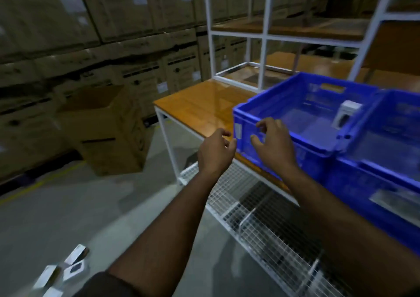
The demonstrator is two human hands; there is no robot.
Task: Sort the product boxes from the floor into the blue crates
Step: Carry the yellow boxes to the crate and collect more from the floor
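A blue crate [284, 96] stands on a wooden table, with one white product box [346, 113] leaning inside at its far right wall. A second blue crate [391, 117] sits beside it on the right. My right hand [270, 139] hovers at the first crate's near left wall, fingers loosely curled and holding nothing. My left hand [214, 151] is just left of that crate's corner, fingers relaxed and empty. Several white product boxes [66, 267] lie on the floor at the bottom left.
The wooden table [204, 105] has a white frame and a wire mesh shelf [261, 224] below. A white metal rack [261, 46] stands on the table behind the crates. An open cardboard carton [106, 128] sits on the floor, and stacked cartons [91, 23] line the wall.
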